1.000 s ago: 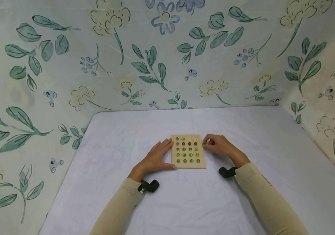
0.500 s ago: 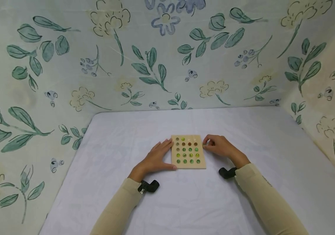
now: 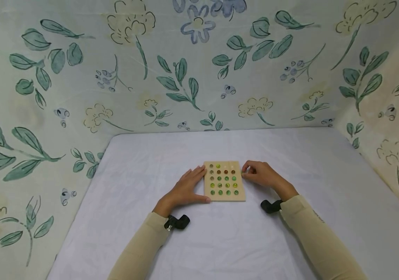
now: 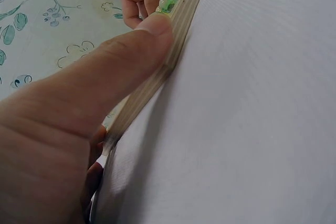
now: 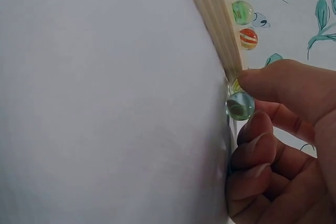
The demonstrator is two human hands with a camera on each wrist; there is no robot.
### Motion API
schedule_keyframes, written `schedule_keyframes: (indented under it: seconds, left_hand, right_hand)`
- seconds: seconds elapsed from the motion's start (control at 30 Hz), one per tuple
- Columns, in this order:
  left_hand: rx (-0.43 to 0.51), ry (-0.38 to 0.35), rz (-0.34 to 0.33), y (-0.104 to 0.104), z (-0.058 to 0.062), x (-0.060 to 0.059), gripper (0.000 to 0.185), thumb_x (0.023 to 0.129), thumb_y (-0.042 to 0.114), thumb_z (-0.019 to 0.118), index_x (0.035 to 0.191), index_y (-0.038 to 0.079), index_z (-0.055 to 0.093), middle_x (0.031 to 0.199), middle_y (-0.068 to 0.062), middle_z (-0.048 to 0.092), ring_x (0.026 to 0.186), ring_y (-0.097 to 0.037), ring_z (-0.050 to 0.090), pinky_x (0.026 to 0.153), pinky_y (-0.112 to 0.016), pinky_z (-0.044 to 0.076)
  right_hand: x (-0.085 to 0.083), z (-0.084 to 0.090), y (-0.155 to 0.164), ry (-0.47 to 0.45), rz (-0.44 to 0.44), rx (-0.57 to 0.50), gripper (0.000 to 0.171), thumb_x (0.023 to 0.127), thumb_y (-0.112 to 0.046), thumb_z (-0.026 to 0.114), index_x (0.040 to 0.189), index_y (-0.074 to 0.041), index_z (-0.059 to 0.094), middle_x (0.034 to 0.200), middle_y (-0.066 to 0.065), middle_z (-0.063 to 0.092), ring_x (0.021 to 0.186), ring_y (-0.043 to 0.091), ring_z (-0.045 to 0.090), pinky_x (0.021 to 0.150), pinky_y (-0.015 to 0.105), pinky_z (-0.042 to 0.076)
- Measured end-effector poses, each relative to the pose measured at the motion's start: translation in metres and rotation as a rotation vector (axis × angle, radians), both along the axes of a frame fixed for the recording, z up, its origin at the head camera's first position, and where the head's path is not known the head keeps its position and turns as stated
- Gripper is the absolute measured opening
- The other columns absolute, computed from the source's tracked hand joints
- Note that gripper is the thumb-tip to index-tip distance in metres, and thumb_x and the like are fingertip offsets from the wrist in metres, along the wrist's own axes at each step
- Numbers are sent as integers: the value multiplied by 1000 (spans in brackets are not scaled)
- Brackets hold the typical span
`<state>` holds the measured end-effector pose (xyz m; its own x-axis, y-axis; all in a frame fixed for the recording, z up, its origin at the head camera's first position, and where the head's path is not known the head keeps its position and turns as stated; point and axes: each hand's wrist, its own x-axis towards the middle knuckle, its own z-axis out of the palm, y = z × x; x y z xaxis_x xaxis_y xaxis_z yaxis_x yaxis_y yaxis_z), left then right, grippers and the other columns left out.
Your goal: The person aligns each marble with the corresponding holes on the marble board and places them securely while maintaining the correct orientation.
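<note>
A square wooden board (image 3: 224,196) lies on the table with rows of glass marbles in its holes, mostly green and yellow, some reddish (image 3: 225,171). My left hand (image 3: 186,189) rests along the board's left side with fingers outstretched. Its thumb (image 4: 142,45) lies at the near left corner, beside green marbles (image 4: 167,3). At the right edge of the board is my right hand (image 3: 261,173), fingers curled. In the right wrist view it holds a clear marble (image 5: 240,107) with a green swirl between thumb and fingers, beside the board's edge. A yellowish piece of glass shows just behind it.
A white cloth covers the table (image 3: 171,155). Behind it and along both sides hangs a floral cloth (image 3: 185,58). Black wrist cameras (image 3: 178,222) sit on both wrists, over beige sleeves (image 3: 316,237).
</note>
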<state>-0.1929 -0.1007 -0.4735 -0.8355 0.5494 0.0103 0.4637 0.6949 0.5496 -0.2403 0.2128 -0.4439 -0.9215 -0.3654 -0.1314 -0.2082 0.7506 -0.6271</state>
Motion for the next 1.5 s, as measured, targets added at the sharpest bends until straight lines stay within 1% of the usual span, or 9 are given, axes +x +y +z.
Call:
schedule_keyframes:
  seconds: [0.27,0.53,0.73,0.87,1.0,1.13,1.33,1.5]
  left_hand:
    - [0,5,5,-2,-3,0,111,73,67,71,155,14,20,161,3,12,147,-13,8,120,-34,3]
    - [-2,6,2,-2,-6,2,111,73,69,69,155,14,19,161,4,12,147,-13,8,120,-33,3]
    - [1,17,2,-2,-9,2,111,73,68,69,155,13,20,161,3,12,148,-14,9,121,-35,4]
    - [-6,12,1,-2,-9,4,111,73,68,70,155,13,19,161,3,12,147,-13,8,120,-34,3]
    - [-6,13,2,-2,-9,4,111,73,68,70,155,14,19,161,4,12,147,-12,7,120,-32,3]
    - [4,17,-5,-2,-9,4,111,73,68,70,155,13,19,161,3,12,147,-14,8,120,-35,3]
    - [-2,14,-7,-2,-8,4,111,73,67,70,156,15,18,162,4,10,148,-13,6,120,-34,3]
    - [-1,15,-5,-3,-9,5,111,73,66,71,155,14,18,161,3,11,148,-14,7,120,-35,3]
  right_hand:
    - [0,-1,1,10,8,-14,12,90,-21,68,99,-14,62,75,3,54,66,18,48,56,29,40]
    - [0,-1,0,-1,30,-24,11,90,-18,67,99,-14,63,75,4,54,67,19,48,58,30,40]
    - [1,0,-1,12,36,-34,12,90,-19,68,99,-14,63,74,4,54,66,18,48,58,30,40]
    - [0,-1,-3,26,48,-46,12,91,-19,67,100,-14,63,73,3,55,65,18,48,58,30,41]
    - [-2,0,-7,47,60,-70,11,91,-17,67,100,-13,63,72,4,55,64,18,49,55,29,41]
    - [-6,2,-13,49,58,-73,11,91,-16,67,101,-13,63,72,4,55,63,18,49,53,28,41]
    - [-12,6,-23,54,65,-76,12,91,-19,66,102,-14,64,73,5,54,63,19,49,52,29,42]
    - [-16,5,-28,52,78,-71,12,92,-20,66,102,-14,64,73,4,54,63,19,49,52,28,42]
